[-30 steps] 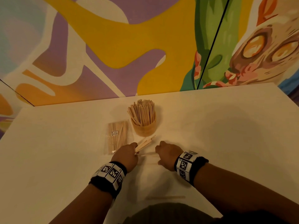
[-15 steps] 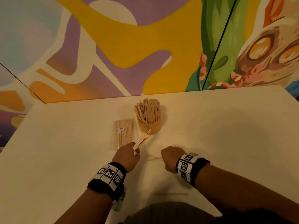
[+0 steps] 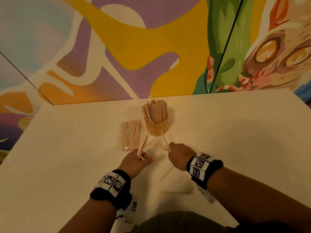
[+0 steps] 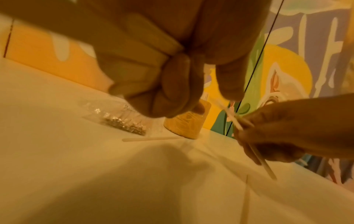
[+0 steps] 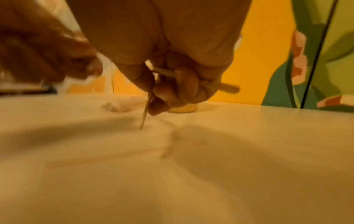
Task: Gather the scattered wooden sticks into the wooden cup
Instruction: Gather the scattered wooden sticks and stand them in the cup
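The wooden cup stands mid-table, packed with upright sticks. My left hand grips a small bundle of sticks just in front of the cup, their tips pointing towards it. My right hand holds two crossed sticks; in the right wrist view one pokes sideways from the fist and another slants down to the table. Loose sticks still lie on the white table: one near the cup and one close to me.
A clear plastic packet of sticks lies left of the cup. A painted wall rises right behind the table's far edge. My dark clothing shows at the near edge.
My right hand has lifted sticks off the table and now holds them crossed, one end raised towards the cup. My left hand has tilted its bundle more upright near the cup.
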A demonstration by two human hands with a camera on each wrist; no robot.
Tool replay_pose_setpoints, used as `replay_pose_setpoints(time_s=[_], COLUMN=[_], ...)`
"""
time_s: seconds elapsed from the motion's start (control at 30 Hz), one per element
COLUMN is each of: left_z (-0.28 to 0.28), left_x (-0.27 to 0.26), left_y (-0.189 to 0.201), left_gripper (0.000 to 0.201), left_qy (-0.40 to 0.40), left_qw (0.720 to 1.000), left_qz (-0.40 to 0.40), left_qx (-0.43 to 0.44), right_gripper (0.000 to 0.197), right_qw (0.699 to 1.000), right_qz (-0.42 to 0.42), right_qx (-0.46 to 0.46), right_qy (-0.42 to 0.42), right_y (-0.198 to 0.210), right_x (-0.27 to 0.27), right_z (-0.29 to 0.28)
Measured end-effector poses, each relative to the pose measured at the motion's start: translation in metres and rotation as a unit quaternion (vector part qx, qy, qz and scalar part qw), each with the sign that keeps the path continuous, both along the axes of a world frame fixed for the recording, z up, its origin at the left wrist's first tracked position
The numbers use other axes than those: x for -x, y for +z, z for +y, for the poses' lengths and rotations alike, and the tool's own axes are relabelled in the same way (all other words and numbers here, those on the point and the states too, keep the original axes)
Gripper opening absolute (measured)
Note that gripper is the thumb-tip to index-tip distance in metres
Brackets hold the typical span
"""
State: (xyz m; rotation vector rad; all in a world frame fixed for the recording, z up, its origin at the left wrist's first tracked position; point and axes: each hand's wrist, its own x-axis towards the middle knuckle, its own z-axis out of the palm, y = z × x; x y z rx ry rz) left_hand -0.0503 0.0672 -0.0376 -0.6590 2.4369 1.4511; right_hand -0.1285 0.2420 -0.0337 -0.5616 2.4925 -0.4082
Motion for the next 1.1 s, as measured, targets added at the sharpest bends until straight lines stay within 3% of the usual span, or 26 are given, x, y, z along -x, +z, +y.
replay_pose_setpoints(time_s=[0.1, 0.2, 0.3, 0.43, 0.6, 0.73, 0.83, 0.93, 1.1], left_z=[0.01, 0.019, 0.025, 0.023, 0.011, -0.002, -0.009, -0.012, -0.016], left_x=[0.0, 0.003, 0.007, 0.009, 0.007, 0.003, -0.004, -0.012, -0.023], left_y=[0.007, 0.02, 0.025, 0.019, 0.012, 0.007, 0.011, 0.014, 0.012], left_gripper=[0.046, 0.042, 0.041, 0.041, 0.037, 0.033, 0.03, 0.032, 0.029], left_qy=[0.065, 0.08, 0.064, 0.123, 0.223, 0.266, 0.276, 0.282, 0.289], left_qw=[0.982, 0.956, 0.953, 0.961, 0.941, 0.932, 0.927, 0.917, 0.92], left_qz=[-0.011, 0.009, 0.018, -0.017, -0.02, -0.018, -0.022, -0.023, -0.029], left_qx=[-0.179, -0.283, -0.295, -0.247, -0.256, -0.246, -0.254, -0.282, -0.264], right_gripper=[0.019, 0.034, 0.044, 0.032, 0.035, 0.033, 0.045, 0.063, 0.062], right_qw=[0.989, 0.965, 0.963, 0.964, 0.977, 0.994, 0.974, 0.954, 0.93], right_qz=[-0.076, -0.19, -0.215, -0.214, -0.154, 0.001, 0.045, 0.076, 0.097], right_qx=[0.127, 0.18, 0.155, 0.126, 0.141, -0.016, -0.108, -0.129, -0.159], right_qy=[0.001, 0.01, 0.053, 0.091, 0.053, 0.112, 0.192, 0.259, 0.316], right_y=[0.024, 0.043, 0.05, 0.046, 0.04, 0.016, -0.008, -0.024, -0.038], right_x=[-0.007, -0.021, -0.03, -0.03, -0.012, 0.016, 0.031, 0.042, 0.045], right_z=[-0.013, -0.03, -0.044, -0.049, -0.044, -0.037, -0.039, -0.047, -0.05])
